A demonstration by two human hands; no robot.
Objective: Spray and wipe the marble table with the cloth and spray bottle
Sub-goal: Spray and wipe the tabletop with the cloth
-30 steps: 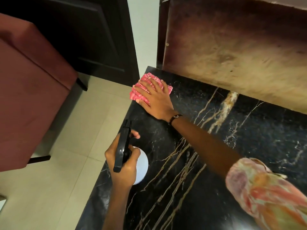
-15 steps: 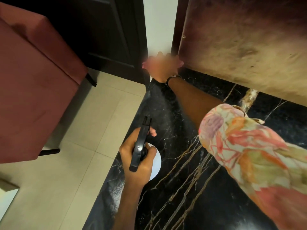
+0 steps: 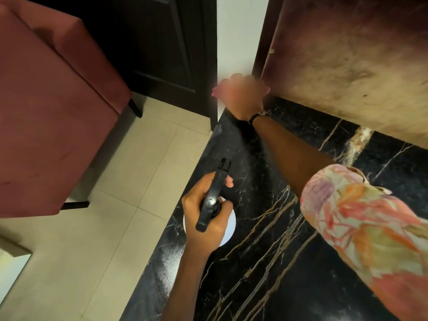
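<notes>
The black marble table (image 3: pixel 266 262) with gold and white veins fills the lower right. My left hand (image 3: pixel 206 218) grips a spray bottle (image 3: pixel 212 200) with a black trigger head and a white body, held over the table's left edge. My right hand (image 3: pixel 242 95) reaches to the table's far left corner and is blurred by motion. It presses on the pink cloth (image 3: pixel 215 92), of which only a pink edge shows at the fingertips. A dark watch sits on that wrist.
A brown mottled panel (image 3: pixel 347 61) rises along the table's far edge. A dark red upholstered chair (image 3: pixel 46 112) stands on the beige tiled floor (image 3: pixel 104 216) to the left. A dark door (image 3: pixel 162 42) and a white wall strip lie behind.
My right hand has slid the pink cloth from the near left part of the marble up to its far corner. The left hand keeps the spray bottle in the same place.
</notes>
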